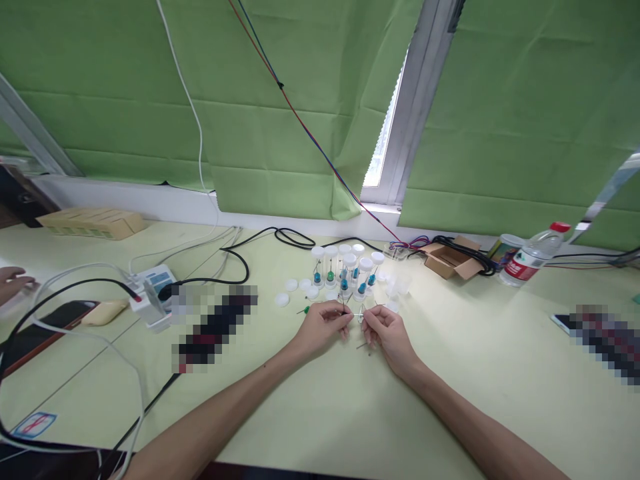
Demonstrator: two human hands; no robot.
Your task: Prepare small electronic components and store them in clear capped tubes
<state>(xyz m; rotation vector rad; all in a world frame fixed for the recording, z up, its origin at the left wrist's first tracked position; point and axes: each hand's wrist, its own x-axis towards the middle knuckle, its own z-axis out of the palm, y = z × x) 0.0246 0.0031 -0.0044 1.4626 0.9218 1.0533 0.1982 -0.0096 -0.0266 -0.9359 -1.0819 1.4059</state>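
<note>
My left hand (325, 325) and my right hand (391, 335) meet low over the table, thumb and fingers pinched together on each. Between their fingertips is a small pale, wire-like piece (359, 313), which my right fingers grip. A thin dark strand shows at my left fingertips; what they pinch is too small to make out. Just beyond stand several small clear vials (331, 275) with white tops, holding blue or green pieces with dark leads. A loose green piece (307, 310) lies beside my left hand. A thin brownish stick (362, 345) shows below my right fingers.
Loose white caps (283, 299) lie left of the vials. A power strip (153, 293) and cables spread at left, near a phone (47, 333). Behind right are an open cardboard box (447, 261) and a water bottle (533, 257). Another person's hand (15, 283) is far left.
</note>
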